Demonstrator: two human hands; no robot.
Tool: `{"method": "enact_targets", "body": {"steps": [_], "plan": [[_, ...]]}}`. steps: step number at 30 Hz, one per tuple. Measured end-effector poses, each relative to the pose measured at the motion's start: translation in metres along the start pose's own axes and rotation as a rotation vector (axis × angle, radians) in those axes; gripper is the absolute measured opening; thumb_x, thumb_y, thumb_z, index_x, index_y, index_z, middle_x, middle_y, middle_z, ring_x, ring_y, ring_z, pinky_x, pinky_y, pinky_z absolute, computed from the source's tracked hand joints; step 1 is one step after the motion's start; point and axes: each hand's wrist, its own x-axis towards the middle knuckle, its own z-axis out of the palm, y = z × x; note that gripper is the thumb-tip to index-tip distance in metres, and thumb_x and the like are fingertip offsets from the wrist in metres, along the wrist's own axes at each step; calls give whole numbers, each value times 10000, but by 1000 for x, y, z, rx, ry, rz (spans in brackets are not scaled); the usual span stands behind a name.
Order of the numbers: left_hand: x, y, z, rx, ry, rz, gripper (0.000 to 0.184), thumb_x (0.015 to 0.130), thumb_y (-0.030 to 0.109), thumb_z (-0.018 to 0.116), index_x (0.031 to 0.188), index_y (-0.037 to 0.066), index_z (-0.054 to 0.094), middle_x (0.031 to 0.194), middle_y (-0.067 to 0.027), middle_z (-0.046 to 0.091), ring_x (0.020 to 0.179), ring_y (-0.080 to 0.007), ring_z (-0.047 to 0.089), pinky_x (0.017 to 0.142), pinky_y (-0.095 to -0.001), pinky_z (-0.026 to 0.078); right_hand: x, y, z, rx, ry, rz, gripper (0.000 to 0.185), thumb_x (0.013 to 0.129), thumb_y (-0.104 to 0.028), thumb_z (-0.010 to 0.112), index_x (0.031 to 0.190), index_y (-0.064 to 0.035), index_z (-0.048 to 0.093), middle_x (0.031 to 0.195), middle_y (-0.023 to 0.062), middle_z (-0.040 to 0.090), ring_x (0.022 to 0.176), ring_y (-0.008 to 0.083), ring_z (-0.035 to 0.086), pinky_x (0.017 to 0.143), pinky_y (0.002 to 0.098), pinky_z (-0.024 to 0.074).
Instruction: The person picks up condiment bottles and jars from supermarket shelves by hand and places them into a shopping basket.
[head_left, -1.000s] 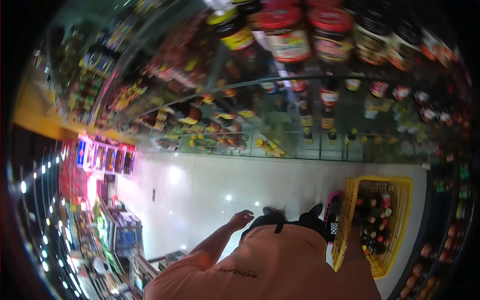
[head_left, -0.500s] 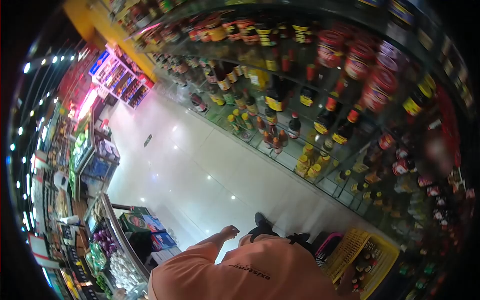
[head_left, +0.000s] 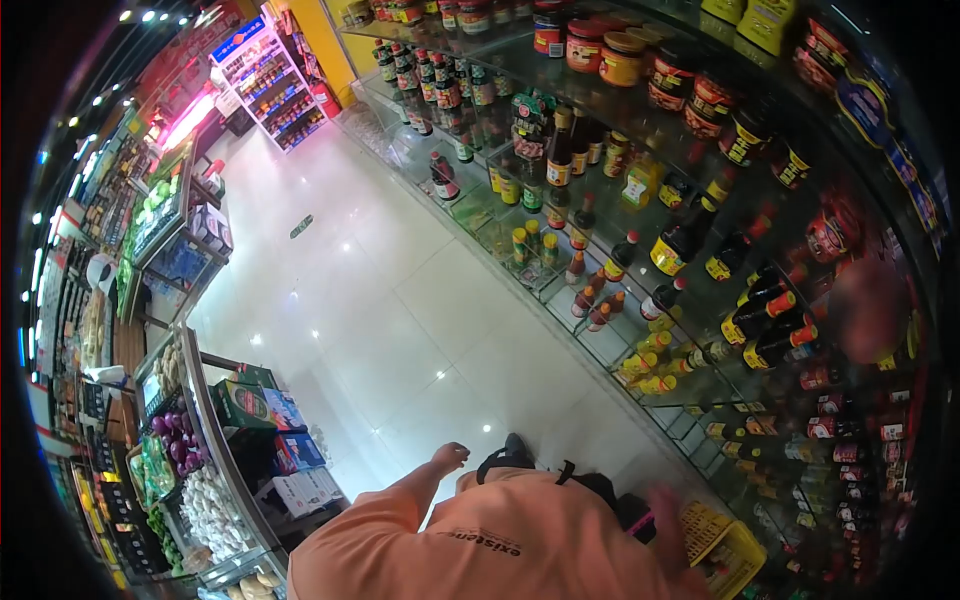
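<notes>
My left hand hangs low in front of the orange shirt, above the tiled floor. Its fingers are loosely bent and apart, with nothing seen in them. On the other side, my right hand is raised beside a yellow plastic basket. Motion smears its fingers, so any hold on a thing cannot be made out. Only part of the basket shows past my right arm. Closest shelf goods to that side are small yellow-capped bottles on the lowest glass shelf.
Glass shelves with sauce bottles and jars run along the right. To the left stand vegetable bins with purple onions and garlic, plus stacked cartons. A lit display rack stands at the aisle's far end.
My view has shifted, bringing more of the upper shelves into sight. My right hand has come up into view beside the basket, and less of the basket shows. My left hand still hangs low.
</notes>
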Motion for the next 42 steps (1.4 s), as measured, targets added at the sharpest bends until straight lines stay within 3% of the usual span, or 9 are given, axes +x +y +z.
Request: {"method": "enact_targets", "body": {"steps": [3, 6, 12, 15, 20, 24, 31, 35, 42], "plan": [[10, -23, -32, -179, 45, -157, 309, 915, 267, 654, 1091, 16, 695, 865, -95, 715, 690, -184, 669, 558, -299, 506, -12, -104, 18, 44, -7, -285, 304, 926, -238, 632, 1150, -33, 653, 981, 116, 674, 894, 296, 661, 812, 399, 539], [13, -29, -51, -165, 120, -228, 295, 914, 253, 649, 1082, 14, 694, 867, -94, 717, 689, -183, 671, 556, -303, 507, -5, -129, 32, -52, 35, -254, 228, 920, -251, 635, 1020, -51, 682, 883, 79, 658, 842, 271, 660, 760, 397, 551], [26, -6, -54, -232, 101, -264, 303, 914, 235, 642, 1099, 0, 690, 913, -111, 725, 715, -195, 685, 557, -311, 511, 21, -137, 9, 205, -265, 461, 231, 969, -246, 583, 1063, -49, 661, 930, 125, 680, 857, 266, 680, 704, 453, 552], [30, 28, -60, -296, 128, -192, 331, 916, 240, 641, 1132, -7, 680, 955, -117, 730, 761, -199, 699, 655, -317, 544, 69, -117, 16, 225, -235, 525, 220, 978, -249, 571, 1063, -57, 637, 843, 91, 650, 694, 232, 646, 581, 420, 533], [36, 85, -81, -318, 228, -116, 340, 932, 233, 625, 1140, -34, 667, 978, -137, 723, 815, -207, 705, 716, -339, 557, 197, -204, 18, 274, -361, 426, 202, 958, -223, 589, 1074, -59, 615, 814, 82, 629, 618, 200, 616, 520, 339, 505], [38, 102, -93, -461, 362, -94, 336, 931, 194, 629, 1150, -60, 655, 988, -159, 717, 858, -221, 702, 753, -335, 576, 261, -338, 25, 354, -285, 83, 170, 934, -171, 595, 1056, -53, 585, 845, 87, 628, 585, 183, 608, 489, 323, 490], [50, 63, -121, -469, 315, -228, 330, 924, 216, 651, 1140, -32, 671, 968, -147, 726, 795, -210, 703, 676, -325, 564, 309, -474, 68, 315, -361, 69, 209, 897, -139, 615, 1085, -54, 583, 830, 83, 627, 572, 178, 598, 480, 324, 488], [69, 30, -155, -532, 287, -349, 338, 917, 247, 645, 1157, 10, 677, 974, -124, 731, 779, -202, 703, 595, -315, 528, 315, -509, 108, -35, -469, 25, 230, 886, -174, 631, 1075, -46, 601, 816, 84, 634, 566, 194, 607, 488, 335, 502], [118, 15, -293, -617, 346, -346, 352, 928, 261, 626, 1167, 3, 658, 993, -131, 730, 770, -206, 703, 568, -312, 514, 310, -644, 199, -201, -557, 29, 288, 888, -220, 646, 1102, -35, 593, 837, 80, 651, 613, 184, 619, 513, 323, 511]]}}
